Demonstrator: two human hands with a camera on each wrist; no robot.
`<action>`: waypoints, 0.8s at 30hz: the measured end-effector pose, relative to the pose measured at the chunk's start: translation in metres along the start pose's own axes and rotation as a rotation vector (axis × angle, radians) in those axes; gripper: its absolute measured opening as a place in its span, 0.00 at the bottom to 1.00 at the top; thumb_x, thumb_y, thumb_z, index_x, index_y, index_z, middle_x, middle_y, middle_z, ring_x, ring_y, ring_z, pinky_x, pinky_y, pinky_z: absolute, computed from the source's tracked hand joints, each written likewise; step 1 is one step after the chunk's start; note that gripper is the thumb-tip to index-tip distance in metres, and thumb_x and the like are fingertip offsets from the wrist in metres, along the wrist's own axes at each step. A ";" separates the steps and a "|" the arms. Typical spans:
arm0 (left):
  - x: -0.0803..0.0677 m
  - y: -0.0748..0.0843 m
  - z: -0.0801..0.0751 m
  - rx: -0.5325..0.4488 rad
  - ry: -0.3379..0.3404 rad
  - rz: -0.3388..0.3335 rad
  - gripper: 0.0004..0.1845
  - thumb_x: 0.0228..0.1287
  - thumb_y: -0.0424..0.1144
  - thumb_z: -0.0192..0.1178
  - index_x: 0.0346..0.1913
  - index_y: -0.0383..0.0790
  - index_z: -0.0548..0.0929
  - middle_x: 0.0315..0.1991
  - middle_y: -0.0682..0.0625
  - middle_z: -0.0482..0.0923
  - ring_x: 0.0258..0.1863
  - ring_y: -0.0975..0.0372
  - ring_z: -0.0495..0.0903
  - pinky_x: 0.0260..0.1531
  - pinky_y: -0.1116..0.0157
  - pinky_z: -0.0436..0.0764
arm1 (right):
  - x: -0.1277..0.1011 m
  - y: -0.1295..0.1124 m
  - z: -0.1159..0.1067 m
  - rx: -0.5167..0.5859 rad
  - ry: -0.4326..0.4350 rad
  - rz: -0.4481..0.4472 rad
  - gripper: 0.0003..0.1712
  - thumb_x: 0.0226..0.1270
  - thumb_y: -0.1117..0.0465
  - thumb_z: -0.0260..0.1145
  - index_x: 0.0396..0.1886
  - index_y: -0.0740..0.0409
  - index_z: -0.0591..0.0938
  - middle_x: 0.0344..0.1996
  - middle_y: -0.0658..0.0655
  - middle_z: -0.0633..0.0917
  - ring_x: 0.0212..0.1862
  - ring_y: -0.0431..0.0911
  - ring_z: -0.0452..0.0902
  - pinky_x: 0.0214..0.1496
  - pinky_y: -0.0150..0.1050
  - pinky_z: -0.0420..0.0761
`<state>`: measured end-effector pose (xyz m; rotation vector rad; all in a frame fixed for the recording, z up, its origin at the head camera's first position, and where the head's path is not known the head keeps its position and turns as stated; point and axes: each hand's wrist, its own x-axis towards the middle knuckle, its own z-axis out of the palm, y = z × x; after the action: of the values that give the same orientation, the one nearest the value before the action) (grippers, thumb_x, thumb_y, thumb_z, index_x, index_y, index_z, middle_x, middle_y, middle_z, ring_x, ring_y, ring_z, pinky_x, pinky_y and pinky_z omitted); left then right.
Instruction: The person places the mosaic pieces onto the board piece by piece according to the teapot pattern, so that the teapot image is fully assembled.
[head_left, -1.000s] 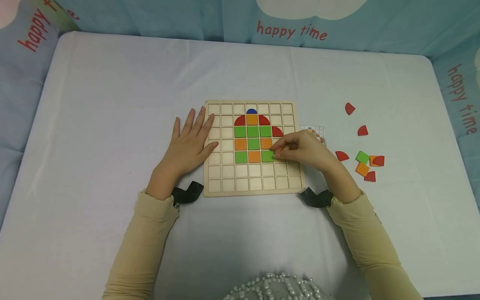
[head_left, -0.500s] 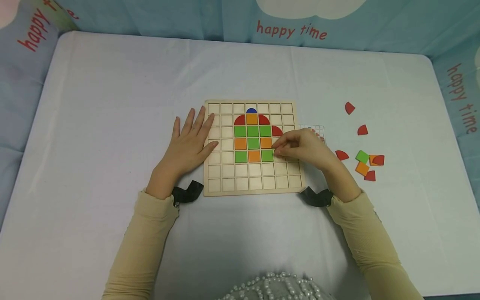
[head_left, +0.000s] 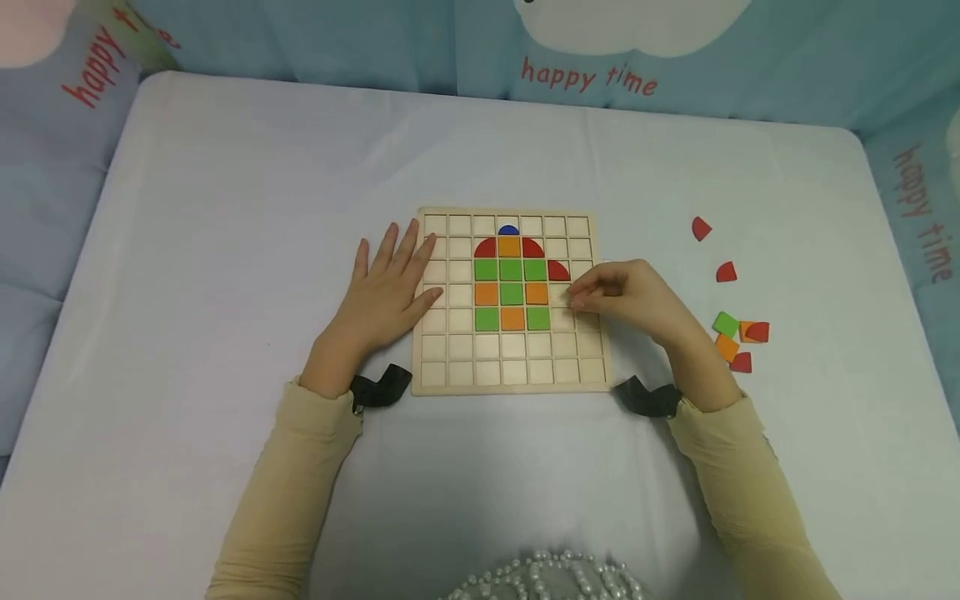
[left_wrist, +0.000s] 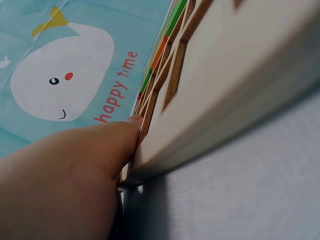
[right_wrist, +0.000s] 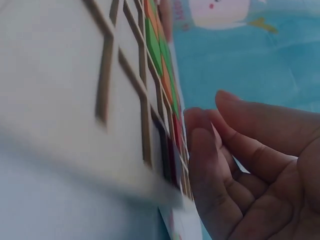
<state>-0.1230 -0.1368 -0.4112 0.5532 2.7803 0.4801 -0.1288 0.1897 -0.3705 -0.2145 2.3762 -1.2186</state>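
A wooden grid board [head_left: 487, 382] lies on the white table. Set in its cells are green squares [head_left: 511, 293], orange squares [head_left: 512, 318], red quarter-circle tiles [head_left: 558, 270] and a blue half-circle tile [head_left: 508, 230]. My left hand [head_left: 382, 296] is spread flat at the board's left side, fingertips over the outer cells; its thumb [left_wrist: 115, 142] touches the edge in the left wrist view. My right hand [head_left: 626, 300] hovers by the right cells, fingers loosely bent. In the right wrist view the thumb and fingers [right_wrist: 255, 112] stand apart with nothing between them.
Right of the board lie loose red quarter-circle tiles [head_left: 726, 272], a green square tile [head_left: 725, 324] and orange squares [head_left: 727, 348], some overlapping. A blue printed curtain [head_left: 337, 46] borders the table's far side. Black wrist straps [head_left: 648, 398] sit near the board's lower corners.
My right hand has drawn slightly right, away from the lower green square. The printed card beside the board has gone from sight at the hand. The head view has shifted a little; my left hand stays put.
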 end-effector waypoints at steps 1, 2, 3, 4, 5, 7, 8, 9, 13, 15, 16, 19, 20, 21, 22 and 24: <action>-0.001 0.000 0.000 0.001 0.003 0.000 0.38 0.73 0.55 0.40 0.76 0.42 0.40 0.75 0.45 0.28 0.72 0.53 0.23 0.65 0.49 0.23 | -0.002 0.001 -0.003 0.011 0.014 0.007 0.13 0.60 0.60 0.70 0.40 0.65 0.85 0.28 0.55 0.83 0.32 0.44 0.76 0.38 0.29 0.76; -0.001 0.000 0.000 0.002 0.007 0.000 0.37 0.73 0.55 0.40 0.76 0.42 0.40 0.75 0.45 0.29 0.72 0.53 0.24 0.65 0.48 0.23 | -0.005 0.003 -0.006 0.016 0.025 0.009 0.13 0.60 0.60 0.70 0.41 0.65 0.84 0.28 0.55 0.83 0.32 0.44 0.76 0.38 0.29 0.76; -0.001 -0.001 0.000 0.000 0.009 0.001 0.37 0.73 0.55 0.40 0.76 0.42 0.41 0.75 0.45 0.29 0.72 0.53 0.24 0.65 0.48 0.23 | -0.007 0.004 -0.009 0.027 0.040 0.011 0.13 0.60 0.61 0.70 0.41 0.66 0.84 0.28 0.54 0.83 0.32 0.43 0.77 0.38 0.29 0.76; -0.002 0.000 0.000 -0.003 0.012 0.002 0.37 0.73 0.55 0.40 0.76 0.42 0.41 0.75 0.44 0.29 0.72 0.52 0.24 0.65 0.48 0.23 | -0.010 0.006 -0.012 0.032 0.058 0.014 0.13 0.60 0.61 0.70 0.42 0.66 0.84 0.29 0.53 0.83 0.32 0.43 0.77 0.38 0.29 0.77; -0.002 0.000 0.000 -0.002 0.013 0.003 0.37 0.73 0.55 0.40 0.76 0.42 0.41 0.75 0.44 0.29 0.72 0.52 0.24 0.65 0.48 0.23 | -0.013 0.008 -0.015 0.033 0.069 0.011 0.14 0.60 0.61 0.69 0.42 0.66 0.84 0.31 0.53 0.84 0.32 0.42 0.78 0.39 0.28 0.77; -0.003 0.000 0.000 -0.001 0.016 0.004 0.37 0.73 0.55 0.39 0.76 0.42 0.41 0.75 0.44 0.29 0.72 0.52 0.25 0.65 0.48 0.23 | -0.020 0.013 -0.022 0.021 0.085 0.000 0.14 0.60 0.61 0.69 0.43 0.66 0.83 0.33 0.51 0.85 0.34 0.40 0.79 0.40 0.27 0.76; -0.003 0.000 0.001 -0.001 0.015 0.004 0.37 0.73 0.55 0.39 0.76 0.42 0.41 0.75 0.44 0.29 0.72 0.52 0.25 0.65 0.48 0.23 | -0.023 0.015 -0.026 0.014 0.090 -0.003 0.15 0.61 0.61 0.69 0.43 0.67 0.83 0.34 0.51 0.85 0.34 0.39 0.79 0.39 0.27 0.76; -0.003 0.001 0.001 -0.001 0.016 0.005 0.37 0.73 0.55 0.40 0.76 0.42 0.41 0.75 0.44 0.29 0.72 0.52 0.25 0.65 0.48 0.23 | -0.026 0.018 -0.028 0.011 0.100 0.001 0.15 0.61 0.61 0.69 0.43 0.66 0.83 0.34 0.51 0.85 0.33 0.39 0.78 0.36 0.26 0.76; 0.001 0.003 0.002 0.003 0.022 0.015 0.37 0.73 0.55 0.41 0.76 0.42 0.42 0.75 0.44 0.30 0.73 0.51 0.26 0.65 0.48 0.24 | -0.039 0.030 -0.041 -0.015 0.152 0.051 0.16 0.61 0.58 0.69 0.44 0.64 0.83 0.31 0.48 0.86 0.31 0.37 0.76 0.28 0.29 0.73; 0.002 0.004 0.003 0.007 0.024 0.020 0.37 0.72 0.55 0.41 0.76 0.41 0.43 0.75 0.44 0.31 0.73 0.51 0.26 0.65 0.47 0.25 | -0.044 0.035 -0.046 -0.041 0.187 0.073 0.16 0.60 0.57 0.70 0.43 0.63 0.83 0.30 0.47 0.86 0.30 0.38 0.76 0.27 0.31 0.73; 0.003 0.004 0.003 0.007 0.024 0.022 0.37 0.72 0.55 0.41 0.76 0.41 0.43 0.75 0.44 0.31 0.73 0.51 0.27 0.65 0.47 0.25 | -0.046 0.037 -0.048 -0.055 0.202 0.083 0.16 0.61 0.57 0.69 0.44 0.63 0.84 0.30 0.47 0.86 0.32 0.38 0.77 0.29 0.31 0.75; 0.002 0.004 0.003 0.005 0.026 0.021 0.37 0.72 0.55 0.40 0.76 0.41 0.43 0.75 0.43 0.31 0.73 0.51 0.27 0.65 0.47 0.25 | -0.051 0.043 -0.053 -0.078 0.241 0.098 0.16 0.61 0.56 0.69 0.43 0.63 0.84 0.30 0.46 0.86 0.33 0.39 0.79 0.32 0.31 0.77; 0.001 0.004 0.004 0.005 0.026 0.020 0.37 0.72 0.55 0.40 0.75 0.41 0.43 0.75 0.43 0.31 0.73 0.51 0.27 0.65 0.47 0.25 | -0.051 0.045 -0.054 -0.072 0.252 0.096 0.16 0.61 0.56 0.69 0.43 0.64 0.84 0.30 0.47 0.86 0.32 0.39 0.79 0.32 0.30 0.77; 0.000 0.003 0.004 0.003 0.028 0.017 0.37 0.72 0.55 0.41 0.75 0.41 0.43 0.75 0.43 0.31 0.73 0.51 0.27 0.65 0.47 0.25 | -0.052 0.046 -0.056 -0.064 0.262 0.093 0.16 0.61 0.57 0.69 0.43 0.65 0.83 0.30 0.46 0.86 0.32 0.39 0.79 0.33 0.29 0.77; -0.002 0.002 0.004 0.000 0.029 0.013 0.37 0.72 0.55 0.41 0.75 0.41 0.43 0.75 0.43 0.31 0.73 0.51 0.26 0.65 0.47 0.25 | -0.052 0.047 -0.057 -0.047 0.267 0.081 0.16 0.61 0.58 0.69 0.43 0.66 0.83 0.30 0.46 0.86 0.32 0.38 0.79 0.34 0.28 0.77; -0.005 0.001 0.003 0.000 0.033 0.004 0.37 0.73 0.55 0.41 0.75 0.41 0.43 0.75 0.43 0.31 0.73 0.51 0.26 0.65 0.47 0.24 | -0.050 0.050 -0.061 -0.021 0.268 0.049 0.16 0.61 0.60 0.69 0.43 0.69 0.82 0.31 0.46 0.86 0.33 0.37 0.81 0.36 0.27 0.78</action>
<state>-0.1175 -0.1374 -0.4132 0.5558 2.8113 0.4945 -0.1094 0.2814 -0.3633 0.0018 2.6049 -1.2677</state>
